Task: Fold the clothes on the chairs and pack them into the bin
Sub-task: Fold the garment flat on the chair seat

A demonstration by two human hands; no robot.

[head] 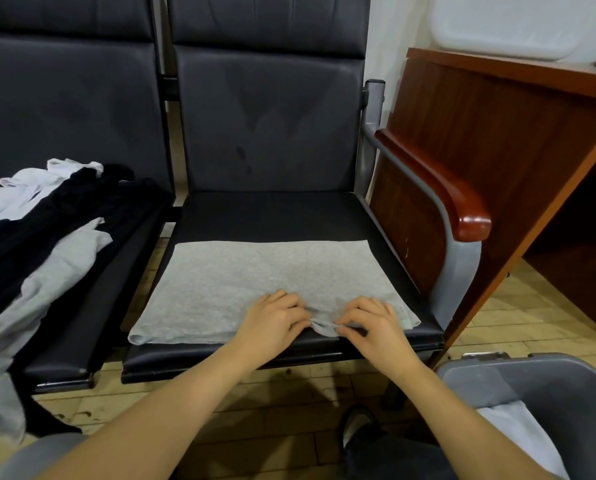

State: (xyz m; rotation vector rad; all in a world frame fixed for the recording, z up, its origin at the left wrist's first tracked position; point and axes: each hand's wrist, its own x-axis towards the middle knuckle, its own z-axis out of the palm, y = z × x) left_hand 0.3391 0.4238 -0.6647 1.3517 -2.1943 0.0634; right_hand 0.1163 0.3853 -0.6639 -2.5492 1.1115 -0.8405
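Note:
A grey garment (241, 282) lies flat and partly folded on the seat of the black chair (272, 213) in front of me. My left hand (272, 320) and my right hand (372, 323) sit close together at its near edge. Each pinches a small raised fold of the grey cloth between them. A heap of white, black and grey clothes (37, 237) is spread over the chair on the left and hangs off its front. The grey bin (545, 382) stands at the lower right with a light folded garment (518, 441) inside.
A red-brown wooden desk (497, 140) stands right of the chair, beyond the chair's wooden armrest (438, 188). The floor is pale wood. My dark shoe (358, 427) shows between the chair and the bin.

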